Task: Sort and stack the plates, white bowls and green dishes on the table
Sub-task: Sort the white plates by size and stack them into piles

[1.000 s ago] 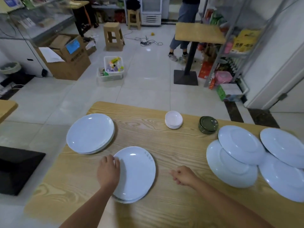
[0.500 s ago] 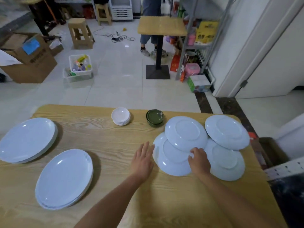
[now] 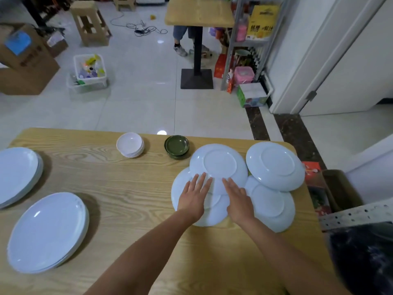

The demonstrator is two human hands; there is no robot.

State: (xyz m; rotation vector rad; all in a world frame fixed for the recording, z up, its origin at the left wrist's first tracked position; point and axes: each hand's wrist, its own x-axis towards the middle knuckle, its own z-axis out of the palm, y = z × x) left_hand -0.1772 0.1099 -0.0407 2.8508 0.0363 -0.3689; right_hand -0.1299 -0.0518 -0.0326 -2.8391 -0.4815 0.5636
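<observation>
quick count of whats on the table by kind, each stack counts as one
upright plate stacks: 2
upside-down plates: 4
white bowl stack: 1
green dish stack: 1
total: 8

Left grip (image 3: 194,198): flat, palm down, fingers (image 3: 201,182) straight, slightly spread, pointing far.
Right grip (image 3: 239,201): flat, palm down, straight-fingered, just right of the left.
Left forearm (image 3: 148,248), right forearm (image 3: 282,252): bare, converging from the near side.

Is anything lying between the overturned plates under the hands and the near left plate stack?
Nothing visible. Only table wood shows between the overturned plates and the near stack; the white bowls and green dishes stand farther back.
</observation>
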